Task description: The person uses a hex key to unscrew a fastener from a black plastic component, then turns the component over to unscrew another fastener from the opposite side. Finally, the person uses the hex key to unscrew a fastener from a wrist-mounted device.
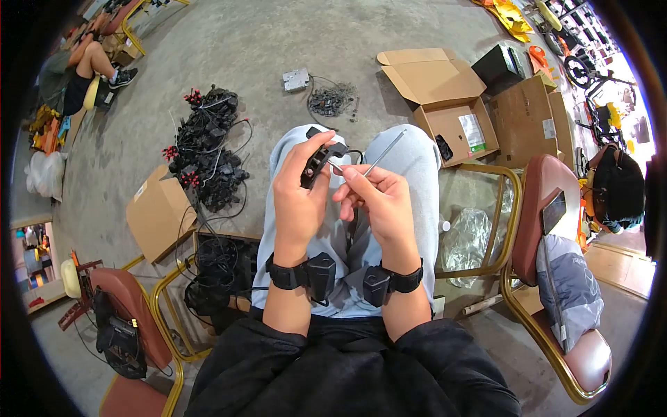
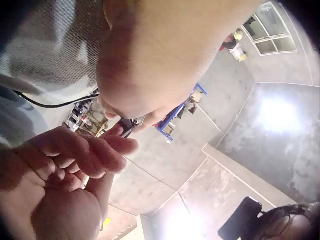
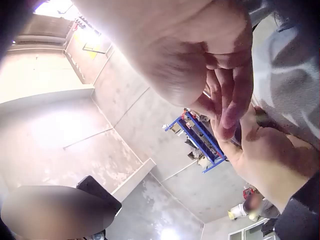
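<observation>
Above the lap, my left hand [image 1: 300, 191] holds a small black device [image 1: 317, 165] with openings along its side, fingers and thumb around it. My right hand [image 1: 379, 201] pinches a slim silver metal rod [image 1: 386, 153] between thumb and forefinger. The rod's long end points up and away to the right, while a short metal end [image 1: 335, 166] reaches toward the device. In the left wrist view, the device's dark edge [image 2: 128, 126] shows between both hands. The right wrist view shows the right hand's fingers [image 3: 235, 95] bunched near the left hand, hiding most of the work.
Black cabled parts [image 1: 208, 149] lie piled on the floor ahead left. A metal box [image 1: 296, 80] and a heap of small dark pieces [image 1: 332, 99] are ahead. An open cardboard box [image 1: 458, 125] stands at right. Chairs [image 1: 549, 208] flank the lap; another person [image 1: 76, 73] sits far left.
</observation>
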{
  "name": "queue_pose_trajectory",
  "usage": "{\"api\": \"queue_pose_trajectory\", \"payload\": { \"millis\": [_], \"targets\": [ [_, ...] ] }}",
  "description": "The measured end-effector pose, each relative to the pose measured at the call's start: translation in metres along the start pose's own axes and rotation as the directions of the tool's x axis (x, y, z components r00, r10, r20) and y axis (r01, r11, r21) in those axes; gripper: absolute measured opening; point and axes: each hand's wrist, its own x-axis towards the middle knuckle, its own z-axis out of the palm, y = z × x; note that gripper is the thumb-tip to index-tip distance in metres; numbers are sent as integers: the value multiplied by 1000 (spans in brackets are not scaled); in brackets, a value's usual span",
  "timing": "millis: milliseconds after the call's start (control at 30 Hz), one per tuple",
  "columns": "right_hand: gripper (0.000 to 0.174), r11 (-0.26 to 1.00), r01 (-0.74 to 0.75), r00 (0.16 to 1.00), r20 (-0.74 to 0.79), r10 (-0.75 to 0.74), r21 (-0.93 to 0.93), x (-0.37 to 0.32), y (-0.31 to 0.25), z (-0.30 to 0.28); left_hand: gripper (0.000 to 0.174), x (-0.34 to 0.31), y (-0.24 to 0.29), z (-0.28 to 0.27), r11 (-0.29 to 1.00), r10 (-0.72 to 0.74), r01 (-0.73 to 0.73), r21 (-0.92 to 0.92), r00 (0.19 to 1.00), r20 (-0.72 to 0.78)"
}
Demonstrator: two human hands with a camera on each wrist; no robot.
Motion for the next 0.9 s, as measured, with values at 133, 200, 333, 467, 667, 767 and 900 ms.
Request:
{"api": "queue_pose_trajectory", "payload": {
  "millis": [133,200,333,467,667,767,900],
  "targets": [
    [24,998,-54,998,25,53,27,0,0,-1,47,0,3,-1,998,-5,6,-61,1000,18],
    [24,998,-62,997,37,61,33,0,0,0,48,-1,5,-1,996,-39,41,-79,999,28],
    [24,995,-90,996,24,89,54,0,-1,0,50,-1,0,-1,991,-45,48,-121,999,23],
    [23,979,-163,987,24,161,125,0,-2,0,51,0,-3,0,996,-3,4,-93,1000,19],
    [25,968,-157,984,109,138,193,1,2,-10,48,1,-6,0,994,107,-107,-24,993,38],
    [23,983,157,988,5,-157,-91,3,11,0,47,0,4,1,999,4,-3,-37,1000,17],
    [23,958,229,972,-18,-235,-174,2,11,0,46,0,-2,3,997,-9,8,-82,1000,-8]
  ]
}}
